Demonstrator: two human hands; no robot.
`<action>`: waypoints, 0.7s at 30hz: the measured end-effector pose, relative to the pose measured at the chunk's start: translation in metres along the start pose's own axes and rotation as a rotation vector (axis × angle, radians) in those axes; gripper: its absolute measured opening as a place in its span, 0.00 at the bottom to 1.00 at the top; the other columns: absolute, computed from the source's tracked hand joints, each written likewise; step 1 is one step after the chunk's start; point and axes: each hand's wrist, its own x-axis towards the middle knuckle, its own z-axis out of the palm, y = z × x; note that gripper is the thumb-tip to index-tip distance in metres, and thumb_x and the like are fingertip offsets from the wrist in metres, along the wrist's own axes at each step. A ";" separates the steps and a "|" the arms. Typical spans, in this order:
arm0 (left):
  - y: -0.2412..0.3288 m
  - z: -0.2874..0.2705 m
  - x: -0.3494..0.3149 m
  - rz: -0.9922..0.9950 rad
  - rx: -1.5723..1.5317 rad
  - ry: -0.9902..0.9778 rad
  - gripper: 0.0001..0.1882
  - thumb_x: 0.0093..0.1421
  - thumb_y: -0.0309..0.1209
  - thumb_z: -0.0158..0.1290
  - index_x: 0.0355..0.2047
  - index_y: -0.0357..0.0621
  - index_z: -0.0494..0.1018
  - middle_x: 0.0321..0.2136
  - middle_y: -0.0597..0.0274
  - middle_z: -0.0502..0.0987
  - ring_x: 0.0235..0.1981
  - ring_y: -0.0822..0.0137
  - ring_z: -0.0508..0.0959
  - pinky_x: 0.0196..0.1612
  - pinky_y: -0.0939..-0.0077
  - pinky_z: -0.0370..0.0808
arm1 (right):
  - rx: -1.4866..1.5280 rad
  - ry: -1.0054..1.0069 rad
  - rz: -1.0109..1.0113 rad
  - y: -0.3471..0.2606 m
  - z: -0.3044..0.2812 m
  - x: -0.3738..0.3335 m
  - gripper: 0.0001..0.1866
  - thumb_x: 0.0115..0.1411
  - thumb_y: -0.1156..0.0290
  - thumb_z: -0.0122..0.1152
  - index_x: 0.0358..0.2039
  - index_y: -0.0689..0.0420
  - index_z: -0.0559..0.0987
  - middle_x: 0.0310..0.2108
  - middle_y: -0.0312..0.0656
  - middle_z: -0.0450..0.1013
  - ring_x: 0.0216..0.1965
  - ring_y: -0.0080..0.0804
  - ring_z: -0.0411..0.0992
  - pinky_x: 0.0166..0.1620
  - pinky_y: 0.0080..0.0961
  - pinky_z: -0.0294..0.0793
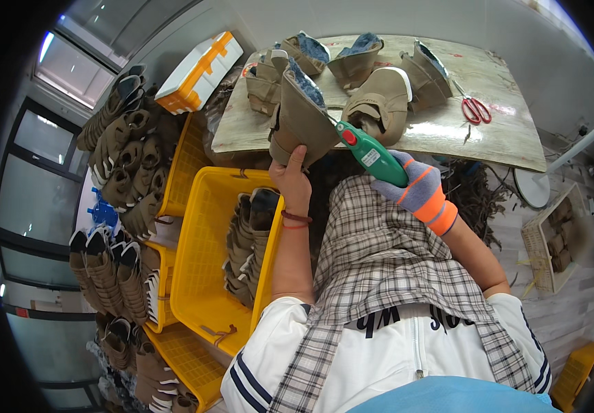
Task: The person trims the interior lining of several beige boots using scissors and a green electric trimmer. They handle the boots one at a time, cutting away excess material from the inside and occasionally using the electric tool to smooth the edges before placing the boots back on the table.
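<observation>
My bare left hand is closed round the lower part of a brown shoe upper with blue fuzzy lining, holding it up at the table's near edge. My right hand, in a grey and orange glove, grips a green handheld power tool with a red button. The tool's narrow tip points at the right side of that upper; whether it touches cannot be made out. Just behind the tool lies another brown upper with a white edge. Several more lined uppers stand on the wooden table.
Red-handled scissors lie at the table's right. Left of me, a yellow crate holds stacked uppers, beside more piled uppers. A white and orange box sits beyond. Dark scraps hang or lie below the table, near a pale basket.
</observation>
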 end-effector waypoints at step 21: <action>-0.009 0.009 -0.018 0.682 0.980 -0.520 0.10 0.54 0.27 0.57 0.37 0.37 0.76 0.39 0.54 0.76 0.38 0.57 0.75 0.40 0.68 0.70 | 0.434 0.038 0.288 -0.018 -0.030 0.014 0.28 0.48 0.61 0.69 0.46 0.62 0.72 0.24 0.35 0.74 0.24 0.13 0.70 0.27 0.12 0.70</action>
